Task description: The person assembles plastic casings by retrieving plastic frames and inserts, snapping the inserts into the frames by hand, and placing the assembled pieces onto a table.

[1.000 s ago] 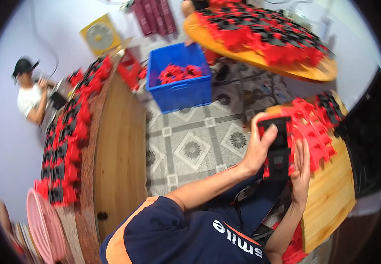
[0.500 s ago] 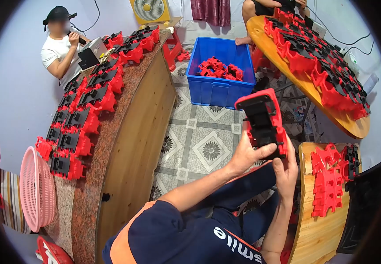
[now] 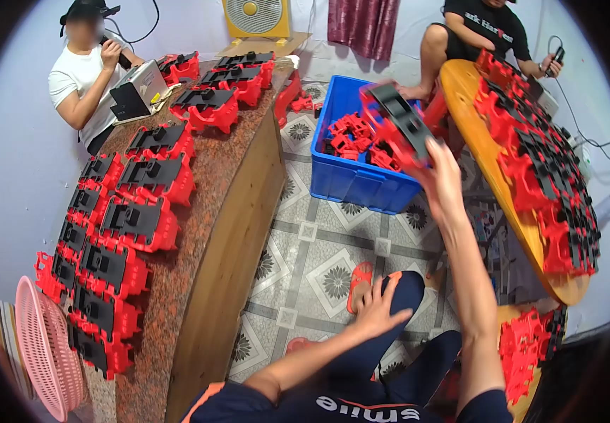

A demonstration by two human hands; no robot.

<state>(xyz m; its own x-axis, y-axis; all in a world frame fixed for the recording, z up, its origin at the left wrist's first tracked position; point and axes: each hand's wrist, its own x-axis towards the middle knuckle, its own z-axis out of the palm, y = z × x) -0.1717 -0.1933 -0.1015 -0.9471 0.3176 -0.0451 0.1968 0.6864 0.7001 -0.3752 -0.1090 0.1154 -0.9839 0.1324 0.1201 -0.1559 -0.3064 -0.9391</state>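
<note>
In my right hand (image 3: pixel 444 176), raised in front of me, is a red and black plastic housing (image 3: pixel 398 120), gripped at its near end with the arm stretched forward. It hangs over the right part of a blue bin (image 3: pixel 365 185), hiding some of the bin's rim. Inside that bin lie several red and black plastic parts (image 3: pixel 351 135). My left hand (image 3: pixel 379 310) rests near my knee, fingers spread, holding nothing.
Rows of similar housings (image 3: pixel 136 218) cover the stone-topped counter (image 3: pixel 210 151) at left, beside a pink basket (image 3: pixel 44 345). More stand on the wooden table (image 3: pixel 471 106) at right. Two people sit at the back. Red parts (image 3: pixel 520 352) lie at lower right.
The housing has gone from both hands to my right hand alone, moving forward and up over the bin. My left hand has let go and dropped to my knee. The view has shifted.
</note>
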